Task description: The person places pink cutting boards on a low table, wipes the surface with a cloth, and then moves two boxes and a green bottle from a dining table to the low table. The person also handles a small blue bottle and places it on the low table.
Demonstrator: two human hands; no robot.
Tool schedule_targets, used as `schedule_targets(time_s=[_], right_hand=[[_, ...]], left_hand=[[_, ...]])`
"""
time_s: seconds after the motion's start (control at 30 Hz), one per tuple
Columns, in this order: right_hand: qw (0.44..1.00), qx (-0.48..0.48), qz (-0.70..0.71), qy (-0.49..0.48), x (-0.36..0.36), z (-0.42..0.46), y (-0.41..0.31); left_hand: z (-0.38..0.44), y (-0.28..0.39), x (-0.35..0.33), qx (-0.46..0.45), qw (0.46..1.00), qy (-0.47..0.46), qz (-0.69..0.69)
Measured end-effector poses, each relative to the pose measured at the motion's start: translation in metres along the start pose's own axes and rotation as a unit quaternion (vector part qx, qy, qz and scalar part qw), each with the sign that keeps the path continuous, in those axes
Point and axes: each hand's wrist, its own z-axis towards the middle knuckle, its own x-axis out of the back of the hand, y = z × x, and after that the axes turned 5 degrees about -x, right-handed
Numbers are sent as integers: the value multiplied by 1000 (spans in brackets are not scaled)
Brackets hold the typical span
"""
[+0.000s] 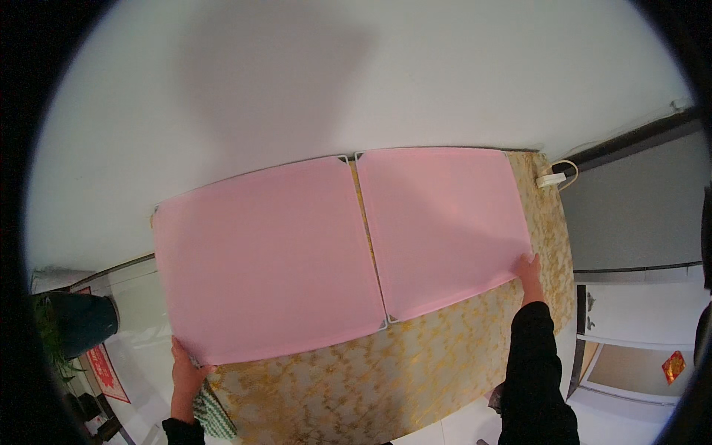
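Two pink fabric panels lie side by side on a marble-patterned table [334, 395], along the wall. A narrow gap runs between them, where white frame edges and small grey corner pieces show. The left panel [267, 261] is the larger in view, and my left hand [188, 374] grips its near left corner, the thumb along the front edge. At the near right corner of the right panel [445, 228], my right hand [530, 275] holds on, its fingertips partly hidden by the fabric. Both panels look flat.
A white power strip [550, 179] with a looped cord sits at the table's far right corner. A green-and-white patterned cloth [216, 414] hangs at the near left edge. A dark plant pot [86, 322] stands to the left. The white wall [473, 72] borders the table's far side.
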Motion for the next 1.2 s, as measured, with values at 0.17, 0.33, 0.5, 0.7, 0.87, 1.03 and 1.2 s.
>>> schedule_targets(time_s=[0.17,0.33,0.5,0.7,0.87,1.03,1.2], right_hand=[[974,63,-193,-100,4,43,7],[997,10,-71,-17,-3,29,-11],[994,37,-105,-7,-5,34,-8],[990,-33,-139,-22,-25,37,-11],[965,114,-236,-22,-9,46,26],[945,224,-238,30,-24,-66,-16],[935,307,-81,-156,6,-259,-93]], left_hand=[[6,10,2,14,999,-13,-49],[1,18,9,15,997,-6,-69],[0,14,6,7,996,3,-86],[-1,3,2,-6,996,9,-85],[5,-3,-10,-35,998,-1,-52],[-6,24,10,15,999,6,-47],[-7,25,8,15,999,7,-50]])
